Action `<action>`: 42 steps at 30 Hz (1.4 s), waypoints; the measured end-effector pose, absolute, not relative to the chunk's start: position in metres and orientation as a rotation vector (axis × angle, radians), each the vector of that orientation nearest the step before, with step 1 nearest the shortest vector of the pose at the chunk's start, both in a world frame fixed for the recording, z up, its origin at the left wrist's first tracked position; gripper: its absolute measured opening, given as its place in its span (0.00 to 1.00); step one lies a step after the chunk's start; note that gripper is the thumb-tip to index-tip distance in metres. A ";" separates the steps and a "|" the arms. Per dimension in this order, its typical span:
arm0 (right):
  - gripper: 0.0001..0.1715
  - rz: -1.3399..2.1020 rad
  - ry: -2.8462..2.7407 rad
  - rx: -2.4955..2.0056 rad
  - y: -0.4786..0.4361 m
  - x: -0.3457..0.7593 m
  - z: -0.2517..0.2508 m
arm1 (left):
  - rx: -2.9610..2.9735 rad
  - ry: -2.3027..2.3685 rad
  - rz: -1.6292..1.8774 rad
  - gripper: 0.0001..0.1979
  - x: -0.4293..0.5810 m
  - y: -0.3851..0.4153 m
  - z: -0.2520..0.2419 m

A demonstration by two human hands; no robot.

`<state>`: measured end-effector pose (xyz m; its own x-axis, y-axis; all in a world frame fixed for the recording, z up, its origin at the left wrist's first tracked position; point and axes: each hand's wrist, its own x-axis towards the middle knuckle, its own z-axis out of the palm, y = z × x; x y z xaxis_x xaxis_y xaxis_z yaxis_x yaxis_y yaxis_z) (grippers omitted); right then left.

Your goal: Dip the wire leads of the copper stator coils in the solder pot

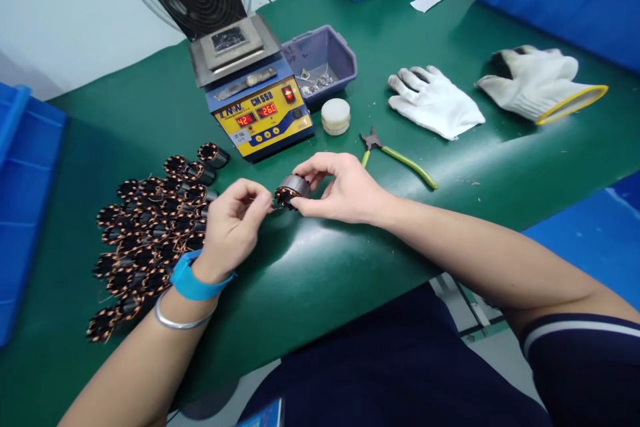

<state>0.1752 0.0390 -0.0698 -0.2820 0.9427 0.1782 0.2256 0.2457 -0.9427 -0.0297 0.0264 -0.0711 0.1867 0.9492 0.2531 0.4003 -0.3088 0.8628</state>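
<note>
Between thumb and fingers, my right hand (343, 187) grips a motor stator (294, 188), a grey metal ring with copper windings at its near-left end. My left hand (237, 223) is closed in a pinch just left of it, on what looks like a thin wire end (277, 208) of the stator; the fingers partly hide it. Left of this hand, many more stators (150, 227) stand grouped in rows on the green table, some with loose copper wire ends. Green-handled cutting pliers (400, 157) lie open beyond my right hand.
A solder pot (263, 117) with lit red displays and a raised round guard stands ahead. Beside it are a purple bin (345, 57) of metal scraps and a white round container (335, 117). White gloves (435, 103) lie right; blue crates (560, 10) edge the table (320, 293).
</note>
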 end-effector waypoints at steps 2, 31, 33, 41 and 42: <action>0.17 1.091 -1.700 -1.088 0.039 0.175 -0.070 | 1.965 1.240 1.072 0.15 -0.026 0.022 -0.067; 0.10 0.468 -1.934 -1.146 0.130 0.175 0.011 | 2.099 1.160 0.863 0.08 -0.019 0.028 -0.096; 0.11 0.254 -2.028 -1.146 0.162 0.162 0.041 | 2.112 1.138 0.871 0.08 -0.021 0.029 -0.095; 0.19 -0.457 -2.375 -1.344 0.247 0.094 0.089 | 2.107 1.076 0.856 0.06 -0.026 0.030 -0.097; 0.20 -0.475 -2.388 -1.323 0.252 0.088 0.087 | 2.105 1.072 0.857 0.06 -0.026 0.030 -0.098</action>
